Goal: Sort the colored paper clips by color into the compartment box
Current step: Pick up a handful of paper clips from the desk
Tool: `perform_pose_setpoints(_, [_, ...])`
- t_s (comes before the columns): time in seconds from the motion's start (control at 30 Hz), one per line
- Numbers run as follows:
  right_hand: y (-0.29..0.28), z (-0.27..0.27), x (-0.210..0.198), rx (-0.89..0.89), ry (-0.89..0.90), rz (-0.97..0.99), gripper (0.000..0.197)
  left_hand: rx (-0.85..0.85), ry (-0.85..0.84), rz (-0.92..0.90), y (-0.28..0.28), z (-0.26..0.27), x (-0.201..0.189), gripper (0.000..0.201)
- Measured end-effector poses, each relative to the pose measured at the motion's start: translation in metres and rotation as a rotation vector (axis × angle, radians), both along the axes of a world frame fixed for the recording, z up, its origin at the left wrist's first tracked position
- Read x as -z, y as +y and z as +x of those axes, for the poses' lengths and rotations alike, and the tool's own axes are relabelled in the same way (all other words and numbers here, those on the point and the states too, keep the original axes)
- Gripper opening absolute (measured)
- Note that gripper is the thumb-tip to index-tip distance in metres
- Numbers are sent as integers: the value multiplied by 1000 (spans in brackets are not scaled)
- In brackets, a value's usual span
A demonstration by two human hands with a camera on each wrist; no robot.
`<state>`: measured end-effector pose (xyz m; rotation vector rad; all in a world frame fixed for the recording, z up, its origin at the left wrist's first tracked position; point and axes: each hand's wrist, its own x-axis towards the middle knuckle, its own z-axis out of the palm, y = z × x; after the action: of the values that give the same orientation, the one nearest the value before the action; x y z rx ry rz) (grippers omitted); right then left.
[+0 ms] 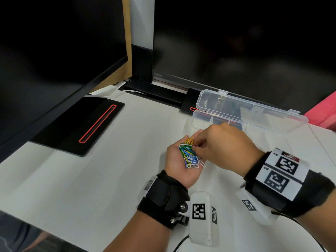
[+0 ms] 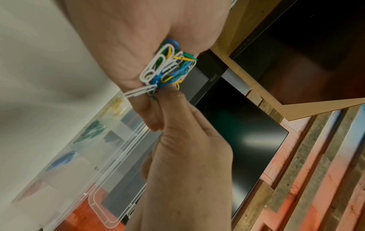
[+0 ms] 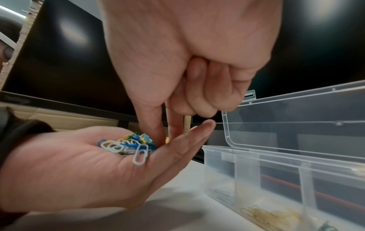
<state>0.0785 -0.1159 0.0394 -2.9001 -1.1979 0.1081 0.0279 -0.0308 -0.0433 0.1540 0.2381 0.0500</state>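
Note:
My left hand (image 1: 179, 171) lies palm up over the white table with its fingers straight. In its palm sits a heap of paper clips (image 1: 189, 155) (image 2: 168, 67) (image 3: 128, 145), white, blue, green and yellow. My right hand (image 1: 218, 148) (image 3: 177, 62) reaches down into the far end of the heap. Its thumb and index finger pinch a clip there whose colour is hidden; its other fingers are curled. The clear compartment box (image 1: 196, 115) (image 3: 247, 164) stands open just behind the hands. Separate compartments hold yellow clips (image 2: 114, 103) (image 3: 266, 217), green clips (image 2: 92, 131) and blue clips (image 2: 63, 157).
The box's lid (image 1: 254, 110) leans back toward a dark monitor. A black stand base with a red-edged slot (image 1: 80, 124) lies at the left on the table (image 1: 91, 188). A red object (image 1: 323, 113) sits at the far right. A thin cable runs near the front edge.

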Motion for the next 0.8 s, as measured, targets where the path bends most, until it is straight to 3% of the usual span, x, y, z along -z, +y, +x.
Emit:
perform_pose_setpoints(0.2, [2, 9, 9, 80, 135, 150, 12, 27, -70, 83, 0, 2, 3, 60])
perform_pose_setpoints(0.43, [1, 14, 14, 107, 148, 235, 9, 42, -50, 96, 1, 1, 3, 58])
perform_pose_setpoints(0.6, [-2, 13, 10, 126, 168, 322, 21, 19, -29, 77, 1, 2, 1, 48])
perform_pose_setpoints(0.8, [-9, 15, 3, 134, 158, 323, 20, 2, 1, -20, 3, 6, 6, 45])
